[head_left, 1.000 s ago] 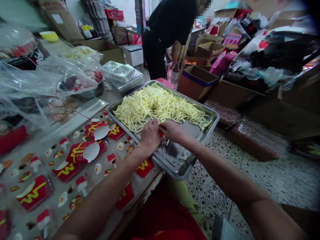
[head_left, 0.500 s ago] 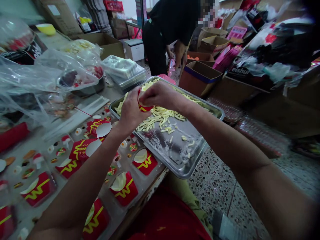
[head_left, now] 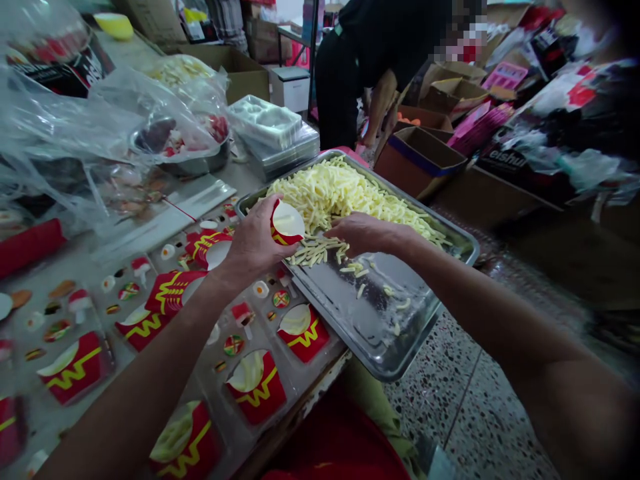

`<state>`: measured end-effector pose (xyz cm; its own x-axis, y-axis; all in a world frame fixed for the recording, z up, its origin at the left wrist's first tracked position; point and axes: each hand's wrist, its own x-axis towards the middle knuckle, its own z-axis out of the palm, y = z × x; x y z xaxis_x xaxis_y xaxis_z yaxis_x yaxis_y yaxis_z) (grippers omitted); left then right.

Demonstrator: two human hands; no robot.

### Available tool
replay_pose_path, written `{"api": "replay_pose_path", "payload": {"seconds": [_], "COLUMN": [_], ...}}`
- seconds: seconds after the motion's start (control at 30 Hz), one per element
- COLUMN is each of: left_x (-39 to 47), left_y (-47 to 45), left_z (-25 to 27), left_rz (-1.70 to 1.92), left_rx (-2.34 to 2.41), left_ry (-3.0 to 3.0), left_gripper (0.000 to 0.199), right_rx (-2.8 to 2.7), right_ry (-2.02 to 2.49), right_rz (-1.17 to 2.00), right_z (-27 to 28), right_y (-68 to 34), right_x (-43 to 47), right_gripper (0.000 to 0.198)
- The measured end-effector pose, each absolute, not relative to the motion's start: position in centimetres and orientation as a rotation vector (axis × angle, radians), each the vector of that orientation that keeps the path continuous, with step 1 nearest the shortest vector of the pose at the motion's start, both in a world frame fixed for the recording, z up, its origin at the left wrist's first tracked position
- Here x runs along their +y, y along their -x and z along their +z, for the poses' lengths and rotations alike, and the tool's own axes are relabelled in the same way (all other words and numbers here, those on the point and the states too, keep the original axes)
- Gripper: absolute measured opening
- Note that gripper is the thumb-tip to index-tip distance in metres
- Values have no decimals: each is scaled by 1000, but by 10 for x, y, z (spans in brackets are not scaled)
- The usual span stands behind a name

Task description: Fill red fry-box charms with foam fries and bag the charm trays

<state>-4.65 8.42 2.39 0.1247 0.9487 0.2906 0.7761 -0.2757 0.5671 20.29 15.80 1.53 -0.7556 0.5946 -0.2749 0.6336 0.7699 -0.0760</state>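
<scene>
My left hand (head_left: 257, 233) is wrapped round a red french fry carton (head_left: 280, 235) with a white inside, its mouth tilted toward the right. Its inside shows mostly white, with a pale strip that may be a fry. My right hand (head_left: 357, 233) reaches into the pale yellow fries (head_left: 363, 183), fingers stretched out at the edge of the pile; its fingertips are partly hidden. The fries lie in a shallow metal tray (head_left: 345, 327), heaped toward its far side, with a few loose pieces and white powder on the near part. The tray overlaps the table's right edge.
Clear moulded packs (head_left: 257, 383) with red cartons and small food pieces cover the table. Stacked red cartons (head_left: 173, 290) lie left of the tray. Plastic bags, a metal bowl (head_left: 215, 157) and clear trays (head_left: 265, 123) stand behind. Beyond, a person (head_left: 365, 67) bends beside cardboard boxes (head_left: 417, 160).
My right hand has left the carton's mouth and moved down right into the fries. My left hand still holds the carton, now with its inside facing me. The view has shifted somewhat.
</scene>
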Motion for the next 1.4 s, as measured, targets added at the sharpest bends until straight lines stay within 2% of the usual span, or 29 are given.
{"api": "replay_pose_path", "payload": {"seconds": [0.3, 0.5, 0.57, 0.7, 0.77, 0.83, 0.93, 0.97, 1.1, 1.27, 1.4], "left_x": [77, 62, 57, 53, 58, 66, 80, 83, 89, 96, 100], "left_y": [42, 23, 22, 24, 20, 12, 1, -1, -4, 0, 10], "left_z": [14, 14, 17, 26, 31, 35, 36, 34, 19, 5, 3], "left_rz": [806, 570, 460, 322, 371, 495, 710, 767, 961, 1155, 1241], "left_rx": [1681, 1654, 1716, 1826, 1853, 1898, 1962, 1970, 1930, 1826, 1731], "left_ry": [-2119, -2216, -2237, -2278, -2254, -2202, -2126, -2105, -2050, -2030, -2044], "left_gripper": [84, 88, 84, 78, 79, 77, 67, 65, 69, 74, 69], "right_rx": [2639, 2562, 2573, 2555, 2598, 2724, 2875, 2892, 2867, 2887, 3014], "right_ry": [-1379, -1728, -1855, -2194, -2224, -2231, -2233, -2165, -1791, -1993, -1821], "right_rz": [-379, -240, -412, -1207, -1399, -1242, -694, -605, -703, -536, -454], "right_z": [-8, -14, -8, 15, 27, 36, 49, 53, 63, 60, 57], "right_y": [-200, -194, -200, -205, -193, -173, -143, -137, -135, -134, -112], "right_x": [156, 135, 130, 128, 126, 124, 119, 119, 124, 131, 124], "right_gripper": [37, 21, 20, 25, 28, 23, 16, 16, 22, 22, 25]}}
